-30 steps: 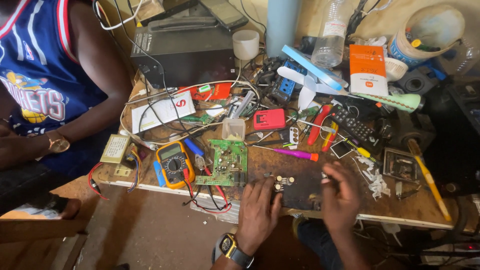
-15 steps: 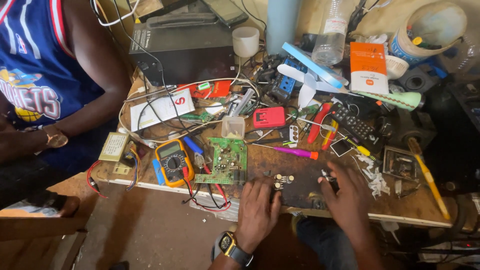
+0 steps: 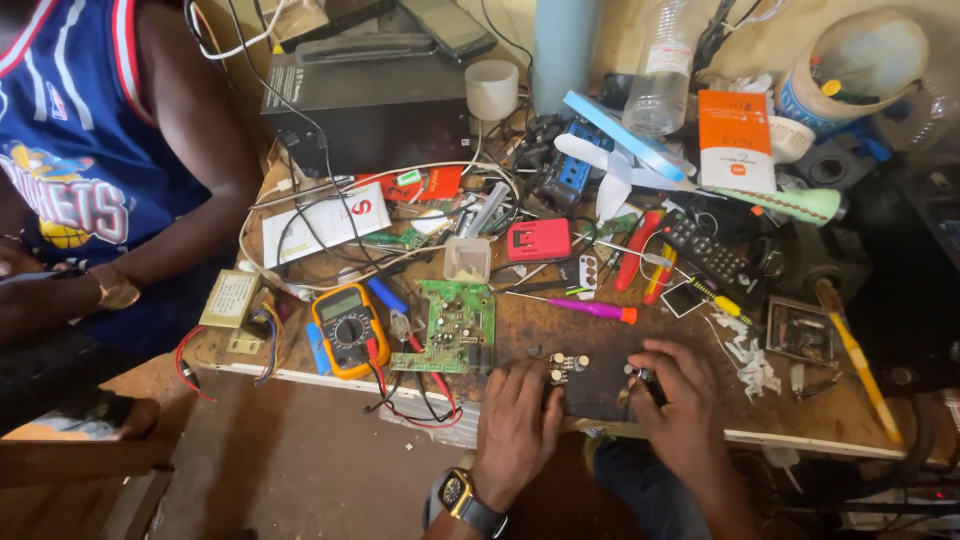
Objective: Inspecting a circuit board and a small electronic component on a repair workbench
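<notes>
My left hand [image 3: 518, 430] and my right hand [image 3: 683, 415] rest on a dark flat board [image 3: 592, 385] at the bench's front edge. The left fingers lie on its left part, beside small round metal parts [image 3: 566, 365]. The right fingers curl around a small dark part [image 3: 646, 382] at the board's right end. A watch [image 3: 458, 495] is on my left wrist. A green circuit board [image 3: 455, 325] lies just left of my left hand.
An orange multimeter [image 3: 347, 328] with red leads sits left of the green board. A pink screwdriver [image 3: 585, 308], a red box [image 3: 538, 240], a remote [image 3: 712, 255] and tangled cables crowd the bench [image 3: 800, 425]. Another person in a blue jersey [image 3: 75, 140] sits at left.
The view has drifted slightly. My right hand has closed in on the small part at the board's right end; my left hand stays on the board.
</notes>
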